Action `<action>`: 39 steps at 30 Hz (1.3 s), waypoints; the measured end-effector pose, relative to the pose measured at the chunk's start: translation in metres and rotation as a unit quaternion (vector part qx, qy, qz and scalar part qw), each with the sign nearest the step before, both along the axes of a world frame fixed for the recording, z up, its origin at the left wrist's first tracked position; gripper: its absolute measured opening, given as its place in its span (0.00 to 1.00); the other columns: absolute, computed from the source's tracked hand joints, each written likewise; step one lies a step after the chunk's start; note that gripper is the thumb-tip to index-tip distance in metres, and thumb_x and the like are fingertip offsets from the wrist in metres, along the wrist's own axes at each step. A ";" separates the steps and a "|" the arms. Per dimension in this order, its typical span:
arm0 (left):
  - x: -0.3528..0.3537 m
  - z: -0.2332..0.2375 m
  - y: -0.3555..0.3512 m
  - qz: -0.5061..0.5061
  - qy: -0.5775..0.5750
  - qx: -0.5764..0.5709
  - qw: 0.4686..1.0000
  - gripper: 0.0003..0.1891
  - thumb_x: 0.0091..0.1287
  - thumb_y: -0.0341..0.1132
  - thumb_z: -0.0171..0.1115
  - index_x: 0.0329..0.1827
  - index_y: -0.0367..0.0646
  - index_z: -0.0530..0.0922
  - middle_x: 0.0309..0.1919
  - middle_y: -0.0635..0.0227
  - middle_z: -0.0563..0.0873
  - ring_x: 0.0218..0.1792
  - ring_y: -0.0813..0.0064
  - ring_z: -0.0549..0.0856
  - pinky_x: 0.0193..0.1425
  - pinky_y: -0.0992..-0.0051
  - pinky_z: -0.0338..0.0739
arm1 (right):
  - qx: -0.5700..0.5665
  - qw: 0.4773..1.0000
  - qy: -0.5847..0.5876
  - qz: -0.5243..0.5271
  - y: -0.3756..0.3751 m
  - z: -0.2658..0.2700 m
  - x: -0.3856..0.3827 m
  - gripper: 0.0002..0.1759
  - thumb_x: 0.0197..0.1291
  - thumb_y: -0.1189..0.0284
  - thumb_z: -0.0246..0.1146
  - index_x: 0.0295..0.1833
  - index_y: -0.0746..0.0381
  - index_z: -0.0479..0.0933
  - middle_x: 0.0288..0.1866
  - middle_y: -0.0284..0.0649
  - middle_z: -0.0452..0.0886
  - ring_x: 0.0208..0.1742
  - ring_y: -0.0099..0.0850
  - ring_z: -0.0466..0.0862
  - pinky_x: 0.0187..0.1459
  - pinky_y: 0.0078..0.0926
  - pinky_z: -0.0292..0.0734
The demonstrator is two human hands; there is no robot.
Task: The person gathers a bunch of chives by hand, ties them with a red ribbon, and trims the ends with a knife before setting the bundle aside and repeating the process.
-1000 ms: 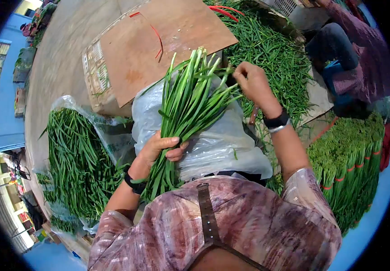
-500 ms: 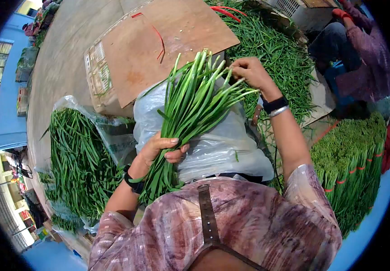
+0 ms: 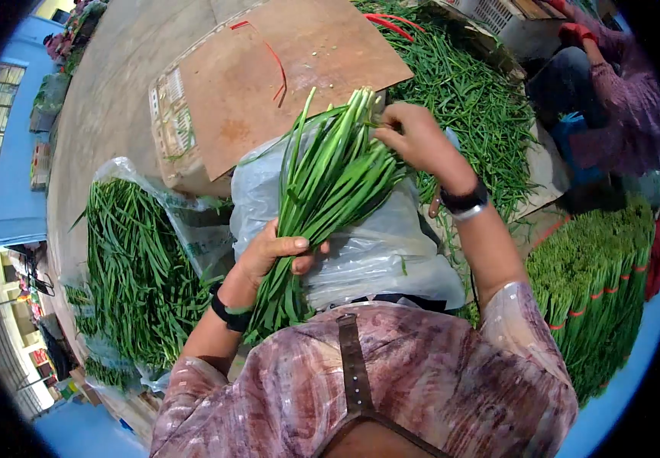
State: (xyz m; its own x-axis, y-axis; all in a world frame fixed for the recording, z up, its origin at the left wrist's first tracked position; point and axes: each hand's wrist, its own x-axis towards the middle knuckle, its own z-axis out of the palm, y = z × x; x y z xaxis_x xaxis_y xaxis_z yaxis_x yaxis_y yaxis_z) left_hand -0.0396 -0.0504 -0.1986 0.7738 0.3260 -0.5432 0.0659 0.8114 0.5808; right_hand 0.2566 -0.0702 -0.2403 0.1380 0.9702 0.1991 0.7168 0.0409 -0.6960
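My left hand [image 3: 275,250], near frame centre, wrapped round a bunch of greens [image 3: 326,179], thumb across, my right hand [image 3: 420,139], upper right of centre, curled at the stalks [image 3: 357,111], hold unclear.

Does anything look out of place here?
A loose red strip lies on the brown board, and a leaf scrap sits on the plastic, apart from the green bundle in the left hand. Both look stray.

The plastic sheet [image 3: 387,259] is glossy and crinkled, the board [image 3: 311,69] matt, the held leaves [image 3: 330,179] smooth
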 end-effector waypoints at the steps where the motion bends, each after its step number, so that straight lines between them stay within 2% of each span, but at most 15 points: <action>1: -0.003 -0.001 -0.002 0.015 -0.006 -0.009 1.000 0.21 0.56 0.30 0.64 0.52 0.35 0.70 0.34 0.55 0.80 0.16 0.81 0.71 0.19 0.82 0.65 | 0.064 0.998 -0.004 -0.011 -0.012 0.003 -0.001 0.11 0.51 0.71 0.65 0.30 0.68 0.73 0.25 0.46 0.75 0.26 0.41 0.76 0.31 0.34 0.71; 4: -0.003 -0.006 -0.005 0.040 -0.022 -0.034 0.998 0.20 0.56 0.29 0.64 0.51 0.35 0.70 0.34 0.55 0.80 0.16 0.81 0.70 0.19 0.81 0.64 | 0.005 0.992 -0.031 -0.125 -0.036 -0.001 0.006 0.12 0.52 0.65 0.63 0.32 0.64 0.75 0.31 0.50 0.78 0.34 0.51 0.79 0.36 0.44 0.73; 9: 0.002 -0.011 -0.002 -0.002 -0.028 -0.047 0.998 0.19 0.56 0.28 0.63 0.49 0.34 0.69 0.33 0.55 0.79 0.14 0.81 0.69 0.18 0.80 0.62 | -0.061 0.943 -0.091 -0.314 -0.028 -0.035 0.057 0.14 0.52 0.64 0.64 0.32 0.65 0.76 0.29 0.51 0.80 0.32 0.49 0.80 0.33 0.44 0.74; 12: 0.004 -0.007 -0.002 -0.003 -0.008 -0.060 0.998 0.18 0.56 0.27 0.64 0.48 0.34 0.70 0.33 0.56 0.79 0.14 0.82 0.68 0.18 0.80 0.62 | 0.062 0.968 0.072 -0.231 -0.015 0.019 0.040 0.16 0.49 0.62 0.67 0.32 0.65 0.77 0.27 0.50 0.79 0.31 0.48 0.81 0.33 0.42 0.74; 14: 0.009 -0.008 0.000 -0.014 -0.012 -0.062 0.998 0.17 0.55 0.27 0.64 0.47 0.35 0.70 0.32 0.56 0.79 0.14 0.81 0.69 0.18 0.80 0.62 | 0.061 0.989 0.081 -0.111 -0.003 0.031 0.013 0.16 0.48 0.67 0.68 0.35 0.69 0.76 0.27 0.45 0.79 0.26 0.34 0.78 0.30 0.33 0.72; 16: 0.011 -0.007 -0.001 -0.015 -0.002 -0.045 0.999 0.16 0.55 0.27 0.64 0.46 0.35 0.71 0.32 0.56 0.80 0.15 0.81 0.69 0.18 0.80 0.63 | 0.000 0.998 -0.010 -0.063 0.005 0.017 -0.006 0.19 0.43 0.67 0.69 0.37 0.69 0.74 0.28 0.50 0.78 0.28 0.42 0.78 0.34 0.34 0.74; 19: 0.012 -0.005 -0.003 -0.009 0.027 0.009 1.000 0.16 0.54 0.27 0.64 0.45 0.35 0.72 0.30 0.57 0.81 0.15 0.81 0.71 0.18 0.80 0.64 | -0.085 0.990 -0.016 -0.113 0.012 -0.001 -0.016 0.15 0.42 0.71 0.66 0.34 0.69 0.72 0.26 0.50 0.76 0.28 0.46 0.78 0.32 0.39 0.73; 26: 0.010 -0.013 -0.002 -0.024 0.010 0.032 0.999 0.18 0.54 0.28 0.65 0.47 0.34 0.72 0.32 0.54 0.82 0.15 0.80 0.72 0.18 0.80 0.65 | -0.024 0.985 -0.035 -0.170 0.018 -0.026 -0.006 0.10 0.48 0.73 0.61 0.35 0.68 0.74 0.29 0.52 0.79 0.34 0.51 0.80 0.35 0.44 0.73; 29: 0.007 -0.014 -0.002 -0.018 -0.014 -0.013 1.000 0.20 0.54 0.27 0.65 0.49 0.34 0.71 0.33 0.54 0.83 0.15 0.80 0.72 0.18 0.80 0.66 | -0.069 0.959 -0.092 -0.261 0.027 -0.039 0.033 0.11 0.53 0.72 0.59 0.41 0.64 0.78 0.37 0.53 0.81 0.39 0.50 0.81 0.41 0.41 0.76; 31: 0.005 -0.014 -0.002 -0.023 -0.014 -0.033 0.999 0.20 0.54 0.26 0.65 0.50 0.35 0.71 0.33 0.54 0.83 0.16 0.80 0.73 0.18 0.81 0.66 | -0.014 0.949 -0.098 -0.300 0.024 -0.047 0.072 0.10 0.52 0.72 0.57 0.38 0.65 0.76 0.34 0.57 0.80 0.39 0.55 0.80 0.40 0.50 0.76; 32: 0.005 -0.012 -0.001 -0.030 -0.004 -0.035 0.999 0.21 0.54 0.26 0.64 0.51 0.35 0.71 0.33 0.54 0.83 0.16 0.80 0.73 0.18 0.81 0.66 | 0.025 0.944 -0.086 -0.318 0.021 -0.057 0.091 0.11 0.53 0.69 0.59 0.38 0.65 0.76 0.34 0.56 0.80 0.39 0.53 0.81 0.40 0.47 0.76; 34: 0.009 -0.008 0.001 -0.039 0.025 0.001 0.999 0.21 0.54 0.24 0.64 0.51 0.35 0.70 0.32 0.55 0.83 0.16 0.80 0.73 0.19 0.81 0.66 | -0.004 0.960 -0.047 -0.275 0.015 -0.022 0.095 0.14 0.52 0.66 0.62 0.39 0.66 0.76 0.34 0.55 0.81 0.38 0.52 0.81 0.39 0.45 0.75; 35: 0.012 -0.003 -0.001 -0.046 0.049 0.033 0.997 0.21 0.54 0.24 0.64 0.51 0.35 0.71 0.31 0.55 0.83 0.16 0.80 0.73 0.19 0.81 0.66 | 0.079 0.976 0.053 -0.194 0.015 -0.011 0.080 0.10 0.52 0.71 0.62 0.36 0.67 0.75 0.24 0.42 0.75 0.26 0.32 0.75 0.31 0.28 0.72; 38: 0.021 0.009 -0.003 -0.092 0.125 0.140 0.978 0.20 0.54 0.20 0.62 0.51 0.36 0.72 0.29 0.61 0.83 0.18 0.81 0.74 0.20 0.82 0.67 | 0.086 0.993 0.052 -0.054 0.009 0.032 0.018 0.11 0.51 0.70 0.64 0.36 0.66 0.75 0.29 0.44 0.77 0.31 0.36 0.77 0.35 0.31 0.73; 39: 0.023 0.013 -0.004 -0.111 0.146 0.180 0.966 0.20 0.53 0.20 0.61 0.51 0.36 0.72 0.29 0.62 0.83 0.18 0.81 0.74 0.20 0.82 0.67 | 0.070 0.996 -0.054 -0.020 0.008 0.031 0.007 0.11 0.51 0.69 0.64 0.37 0.65 0.75 0.32 0.45 0.78 0.34 0.38 0.77 0.38 0.32 0.73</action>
